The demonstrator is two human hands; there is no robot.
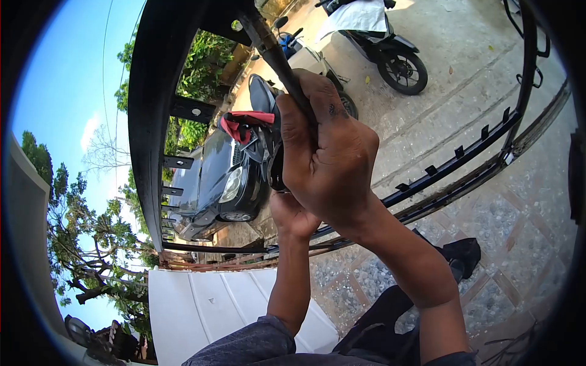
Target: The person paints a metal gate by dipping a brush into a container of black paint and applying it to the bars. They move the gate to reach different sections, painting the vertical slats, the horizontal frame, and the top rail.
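Grasping a dark rod [281, 64] firmly in the right hand [332, 146], clenched into a fist with the back of the hand toward the camera. Above the fist, on a slanting line toward 11 o'clock, the exposed length of this rod, up to the top edge and close by a black beam [148, 134]. With the left hand [293, 215] just below, at 7 o'clock from the fist, wrist bent and fingers largely hidden behind the right hand. Cannot tell whether grasping, touching or released on that side. Both forearms reaching up from 6 o'clock, out of dark sleeves [256, 341]. At 10 o'clock, along the beam, several flat tabs [192, 110] with holes. At 3 o'clock, a black rail [452, 166] with small upright pieces, curving up toward 2 o'clock. Farther off, at 9 o'clock, a dark car [210, 168] with a visible headlight; at 11 o'clock, a motorbike [261, 91] and a red cloth [247, 120] against it; at 1 o'clock, a black motorbike [392, 52] partly under a white cloth [360, 18]. At 7 o'clock, a white ridged panel [207, 305]; at 4 o'clock, a patterned floor [510, 235]; between 8 and 9 o'clock, leafy trees [101, 226] against blue sky.
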